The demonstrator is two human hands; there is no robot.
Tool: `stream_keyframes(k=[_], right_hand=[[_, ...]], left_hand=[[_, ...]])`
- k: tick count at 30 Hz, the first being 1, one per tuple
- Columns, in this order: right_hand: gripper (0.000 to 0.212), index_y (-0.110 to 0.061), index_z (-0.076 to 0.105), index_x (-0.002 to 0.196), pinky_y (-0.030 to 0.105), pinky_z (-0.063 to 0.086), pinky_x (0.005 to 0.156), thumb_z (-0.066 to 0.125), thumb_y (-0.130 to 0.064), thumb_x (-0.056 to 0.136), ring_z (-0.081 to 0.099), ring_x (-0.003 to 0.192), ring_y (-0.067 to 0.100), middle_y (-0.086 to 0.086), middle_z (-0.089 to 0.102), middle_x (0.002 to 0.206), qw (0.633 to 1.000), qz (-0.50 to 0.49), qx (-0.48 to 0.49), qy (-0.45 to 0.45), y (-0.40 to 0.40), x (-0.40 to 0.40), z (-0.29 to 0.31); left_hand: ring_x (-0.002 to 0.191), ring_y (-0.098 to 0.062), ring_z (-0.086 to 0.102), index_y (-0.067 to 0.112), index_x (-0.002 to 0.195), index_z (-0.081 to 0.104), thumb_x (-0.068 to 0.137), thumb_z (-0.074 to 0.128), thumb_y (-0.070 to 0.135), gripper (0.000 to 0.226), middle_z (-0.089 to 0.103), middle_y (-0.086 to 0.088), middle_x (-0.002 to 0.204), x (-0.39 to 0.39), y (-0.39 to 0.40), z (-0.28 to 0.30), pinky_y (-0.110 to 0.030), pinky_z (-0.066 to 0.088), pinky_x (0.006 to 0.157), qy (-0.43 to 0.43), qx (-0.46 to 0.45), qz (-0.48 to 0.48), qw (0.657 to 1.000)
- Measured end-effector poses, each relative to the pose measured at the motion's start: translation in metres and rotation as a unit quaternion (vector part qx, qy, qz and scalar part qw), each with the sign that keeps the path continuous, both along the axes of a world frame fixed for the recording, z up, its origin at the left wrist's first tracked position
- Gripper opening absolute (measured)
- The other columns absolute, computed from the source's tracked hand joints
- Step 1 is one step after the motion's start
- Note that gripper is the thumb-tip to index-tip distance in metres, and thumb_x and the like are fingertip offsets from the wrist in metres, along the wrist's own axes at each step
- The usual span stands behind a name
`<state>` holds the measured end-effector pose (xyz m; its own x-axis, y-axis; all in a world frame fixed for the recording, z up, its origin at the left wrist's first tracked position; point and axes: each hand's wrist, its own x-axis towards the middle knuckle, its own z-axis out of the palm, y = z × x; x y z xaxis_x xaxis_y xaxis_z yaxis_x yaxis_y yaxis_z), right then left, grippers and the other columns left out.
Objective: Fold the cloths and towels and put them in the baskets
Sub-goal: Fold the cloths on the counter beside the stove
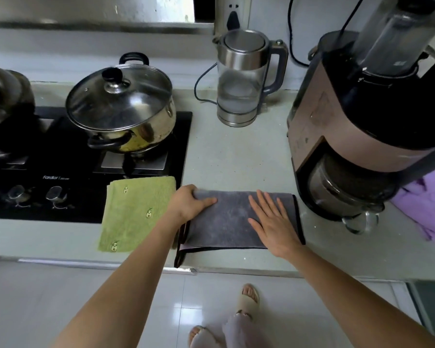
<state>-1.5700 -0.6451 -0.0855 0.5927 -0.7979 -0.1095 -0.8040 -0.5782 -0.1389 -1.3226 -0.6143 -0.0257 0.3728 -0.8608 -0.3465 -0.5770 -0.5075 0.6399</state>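
On the pale countertop (236,156), near its front edge, lies one grey cloth (232,219) with dark edging, folded, its left end hanging slightly over the edge. Two hands are on it: the left hand (190,203) grips the cloth's far left corner, fingers curled over the fold; the right hand (271,219) lies flat on its right half, fingers straight and spread. One green towel (136,213) with small printed figures lies folded just left of the grey cloth, partly over the black hob (60,156). One purple cloth (427,207) lies crumpled at the far right. Two pots are counted on the hob, one lidded pot (121,106) fully visible. One glass kettle (246,76) and one blender (362,116) stand behind. Hob lettering appears to read "Fardior"; remaining print is illegible.
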Motion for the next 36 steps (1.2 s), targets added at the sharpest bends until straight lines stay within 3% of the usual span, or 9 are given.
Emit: stream_keyframes(k=[4, 7, 11, 17, 21, 24, 26, 33, 36], right_hand=[[0.059, -0.015, 0.026, 0.149, 0.037, 0.004, 0.116, 0.007, -0.042, 0.101, 0.020, 0.145, 0.019, 0.002, 0.022, 0.156, 0.999, -0.020, -0.011, -0.035, 0.016, 0.018, 0.010], [0.062, -0.017, 0.016, 0.151, 0.033, -0.006, 0.117, 0.007, -0.038, 0.094, 0.007, 0.146, 0.017, -0.001, 0.009, 0.158, 0.997, -0.070, 0.012, -0.041, 0.022, 0.038, 0.005], [0.057, -0.016, 0.032, 0.148, 0.041, 0.011, 0.114, 0.022, -0.029, 0.093, 0.031, 0.141, 0.026, 0.007, 0.031, 0.154, 0.994, -0.104, -0.018, -0.009, 0.023, 0.046, -0.003], [0.059, -0.014, 0.027, 0.150, 0.046, 0.011, 0.115, 0.015, -0.032, 0.094, 0.021, 0.145, 0.029, 0.010, 0.023, 0.157, 0.997, -0.061, -0.021, 0.032, 0.023, 0.044, -0.012], [0.072, -0.020, -0.004, 0.152, 0.039, -0.010, 0.118, -0.010, -0.046, 0.085, -0.012, 0.146, 0.019, 0.004, -0.013, 0.159, 0.999, -0.015, 0.031, 0.028, 0.015, 0.038, 0.004], [0.058, -0.011, 0.027, 0.149, 0.041, 0.019, 0.118, 0.028, -0.038, 0.098, 0.020, 0.144, 0.026, 0.011, 0.021, 0.157, 0.989, -0.094, -0.015, -0.114, 0.015, 0.013, 0.028], [0.047, -0.002, 0.046, 0.133, 0.045, 0.041, 0.100, 0.054, -0.022, 0.092, 0.047, 0.123, 0.036, 0.018, 0.048, 0.135, 0.956, -0.242, -0.062, -0.152, 0.015, -0.007, 0.033], [0.068, 0.010, 0.035, 0.134, 0.036, 0.049, 0.084, 0.063, -0.032, 0.088, 0.056, 0.114, 0.036, 0.023, 0.053, 0.129, 0.823, -0.493, 0.227, -0.167, -0.007, -0.022, 0.045], [0.054, 0.006, 0.049, 0.126, 0.034, 0.050, 0.076, 0.070, -0.016, 0.082, 0.061, 0.105, 0.034, 0.020, 0.060, 0.119, 0.691, -0.531, 0.371, -0.319, -0.017, -0.020, 0.053]], left_hand=[[0.099, -0.023, 0.062, 0.008, 0.108, 0.057, 0.079, 0.071, 0.047, 0.051, 0.065, -0.005, 0.103, -0.001, 0.016, -0.010, -0.036, 0.050, 0.088, 0.152, -0.005, 0.170, 0.974], [0.113, -0.034, 0.056, -0.002, 0.123, 0.056, 0.095, 0.045, 0.051, 0.061, 0.061, -0.016, 0.121, -0.008, 0.018, -0.011, -0.036, 0.044, 0.097, 0.098, 0.068, 0.153, 0.981], [0.108, -0.040, 0.056, -0.005, 0.119, 0.047, 0.101, 0.033, 0.042, 0.052, 0.059, -0.025, 0.118, -0.015, 0.021, -0.004, -0.039, 0.042, 0.088, 0.016, 0.047, 0.120, 0.992], [0.092, -0.029, 0.055, 0.007, 0.110, 0.040, 0.101, 0.039, 0.036, 0.031, 0.059, -0.013, 0.106, -0.012, 0.023, 0.000, -0.031, 0.038, 0.076, 0.061, -0.032, 0.114, 0.991], [0.091, -0.023, 0.055, 0.007, 0.113, 0.044, 0.098, 0.046, 0.037, 0.034, 0.056, -0.003, 0.097, -0.021, 0.019, 0.012, -0.029, 0.038, 0.076, 0.108, -0.061, 0.132, 0.983], [0.087, -0.020, 0.055, 0.007, 0.107, 0.048, 0.096, 0.051, 0.036, 0.031, 0.058, -0.002, 0.092, -0.031, 0.015, 0.021, -0.028, 0.038, 0.075, 0.120, -0.079, 0.125, 0.982], [0.089, -0.023, 0.058, 0.006, 0.105, 0.049, 0.094, 0.054, 0.037, 0.033, 0.060, -0.004, 0.092, -0.041, 0.011, 0.024, -0.031, 0.043, 0.078, 0.136, -0.084, 0.115, 0.980], [0.080, -0.025, 0.057, 0.007, 0.100, 0.046, 0.094, 0.055, 0.037, 0.032, 0.055, 0.001, 0.075, -0.081, 0.004, 0.038, -0.031, 0.040, 0.069, 0.125, -0.078, 0.054, 0.988], [0.079, -0.023, 0.057, 0.007, 0.104, 0.048, 0.094, 0.056, 0.032, 0.028, 0.057, 0.001, 0.079, -0.086, 0.005, 0.044, -0.032, 0.044, 0.074, 0.129, -0.076, 0.032, 0.988]])
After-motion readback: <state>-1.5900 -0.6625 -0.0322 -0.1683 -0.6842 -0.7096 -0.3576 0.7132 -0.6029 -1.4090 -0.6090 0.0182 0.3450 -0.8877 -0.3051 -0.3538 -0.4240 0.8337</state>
